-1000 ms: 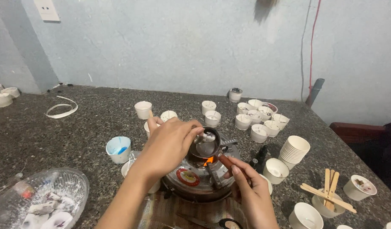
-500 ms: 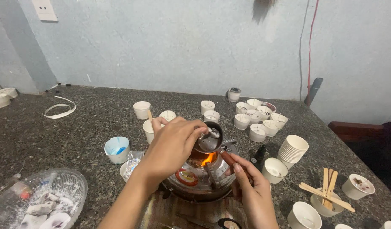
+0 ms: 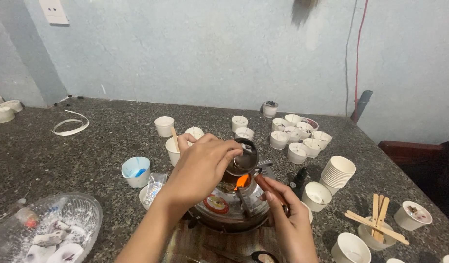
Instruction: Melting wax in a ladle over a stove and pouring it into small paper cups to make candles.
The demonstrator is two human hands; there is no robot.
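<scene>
Granite counter (image 3: 78, 146) against a pale blue wall, crowded with white cups (image 3: 297, 136). Round burner (image 3: 229, 204) at centre, flame lit. Small metal melting pot (image 3: 243, 160) is tilted just above the flame. Right hand (image 3: 288, 219) has fingers wrapped on the pot's brown handle (image 3: 268, 187). Left hand (image 3: 200, 168) reaches over, fingertips pinched narrow at the pot rim; what they pinch can't be made out. Advice: hold the handle steady, keep skin off hot metal, tilt slowly.

Your dark speckled stone counter (image 3: 88, 146) carries a small stove (image 3: 232, 207) at lower centre, white cups (image 3: 297, 134) upper right, a glass bowl (image 3: 49, 229) lower left.
</scene>
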